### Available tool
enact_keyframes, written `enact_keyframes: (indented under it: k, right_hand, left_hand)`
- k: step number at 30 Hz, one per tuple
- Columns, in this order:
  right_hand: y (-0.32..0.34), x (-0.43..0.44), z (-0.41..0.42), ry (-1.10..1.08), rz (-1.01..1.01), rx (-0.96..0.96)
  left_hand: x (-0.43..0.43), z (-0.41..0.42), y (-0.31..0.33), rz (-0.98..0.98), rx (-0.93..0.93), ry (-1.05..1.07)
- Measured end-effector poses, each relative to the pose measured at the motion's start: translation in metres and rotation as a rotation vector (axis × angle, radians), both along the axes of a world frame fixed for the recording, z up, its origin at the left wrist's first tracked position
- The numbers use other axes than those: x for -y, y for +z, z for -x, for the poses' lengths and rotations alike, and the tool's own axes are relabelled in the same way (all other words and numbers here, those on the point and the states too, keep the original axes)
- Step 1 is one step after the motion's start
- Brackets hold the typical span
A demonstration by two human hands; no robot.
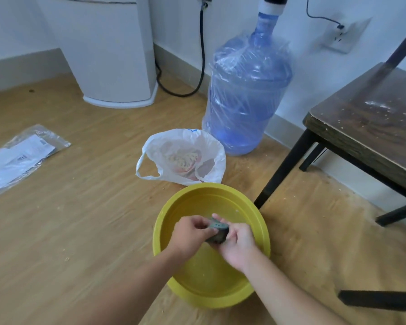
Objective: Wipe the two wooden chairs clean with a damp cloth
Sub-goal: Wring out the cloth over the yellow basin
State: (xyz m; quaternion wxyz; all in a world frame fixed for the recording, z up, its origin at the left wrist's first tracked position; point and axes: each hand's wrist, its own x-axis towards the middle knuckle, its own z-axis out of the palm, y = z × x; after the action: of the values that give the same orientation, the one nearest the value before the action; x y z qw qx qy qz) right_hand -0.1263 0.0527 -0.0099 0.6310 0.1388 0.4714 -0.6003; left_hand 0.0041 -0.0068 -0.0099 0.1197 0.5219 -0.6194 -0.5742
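Observation:
Over a yellow basin (178, 212) on the floor, both hands hold a small bunched grey-green cloth (217, 232). My left hand (191, 233) grips its left end and my right hand (238, 245) grips its right side, fingers curled round it. A dark wooden chair (370, 123) with black legs stands at the right; its seat is speckled with pale crumbs and dust. A black bar (380, 300), perhaps part of another chair, shows at the lower right.
A large blue water bottle (249, 90) wrapped in plastic stands behind the basin. A white plastic bag (183, 158) lies beside it. A white appliance (117, 55) with a black cable stands by the wall. A clear packet (21, 158) lies on the left floor.

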Motion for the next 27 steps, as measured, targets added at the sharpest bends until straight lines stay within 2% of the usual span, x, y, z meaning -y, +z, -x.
enact_keyframes:
  k: [3, 5, 8, 10, 13, 17, 19, 23, 27]
  right_hand:
    - [0.006, 0.0, -0.002, -0.008, 0.054, 0.091]
    - [0.005, 0.006, -0.005, 0.061, -0.004, 0.062]
    - [0.0, 0.014, -0.017, 0.123, -0.101, -0.009]
    - [-0.005, 0.016, -0.019, 0.052, -0.132, -0.007]
    - [-0.006, 0.018, -0.014, -0.035, -0.128, 0.029]
    - [-0.007, 0.023, -0.009, 0.011, -0.132, 0.07]
    - [-0.006, 0.025, -0.009, 0.036, -0.156, 0.034]
    - [-0.01, 0.026, -0.006, 0.05, -0.223, -0.116]
    - [-0.016, 0.03, -0.001, 0.058, -0.255, -0.19]
  left_hand:
    - [-0.006, 0.0, -0.003, 0.344, 0.208, -0.097]
    - [-0.005, 0.002, -0.002, 0.389, 0.189, -0.149]
    - [-0.005, 0.005, 0.006, 0.247, 0.041, -0.161]
    - [-0.008, 0.008, 0.012, 0.111, -0.096, 0.004]
    - [-0.013, 0.014, 0.014, -0.102, -0.245, 0.374]
    - [-0.011, 0.021, 0.014, -0.425, -0.258, 0.528]
    - [-0.01, 0.022, 0.016, -0.53, -0.259, 0.545]
    - [-0.006, 0.02, 0.013, -0.529, -0.197, 0.457]
    - [-0.001, 0.017, 0.013, -0.631, -0.22, 0.415]
